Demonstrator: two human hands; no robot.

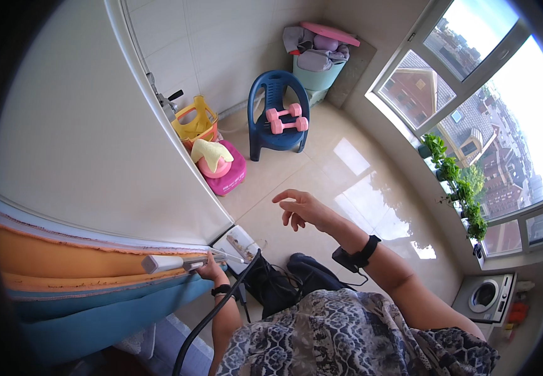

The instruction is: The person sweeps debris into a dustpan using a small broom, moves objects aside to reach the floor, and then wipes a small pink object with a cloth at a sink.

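Observation:
My left hand (pixel 211 269) is closed around a slim white-and-grey frame or handle (pixel 168 263), whose exact kind I cannot tell. It lies against the orange curtain (pixel 88 256) and the blue curtain (pixel 125 305), beside the edge of a large white door or panel (pixel 111 122). My right hand (pixel 302 209) hangs in mid-air over the tiled floor, fingers apart and slightly curled, holding nothing. A black strap with a small box (pixel 357 254) is on the right wrist. A black cable (pixel 212 312) runs past my left forearm.
A blue plastic chair (pixel 278 94) holds pink dumbbells (pixel 289 125). Near the panel are a yellow basket (pixel 195 123) and a magenta stool (pixel 235 171) bearing a pink bowl and cloth. Potted plants (pixel 450 169) line the windowsill; a washing machine (pixel 482 296) stands at right.

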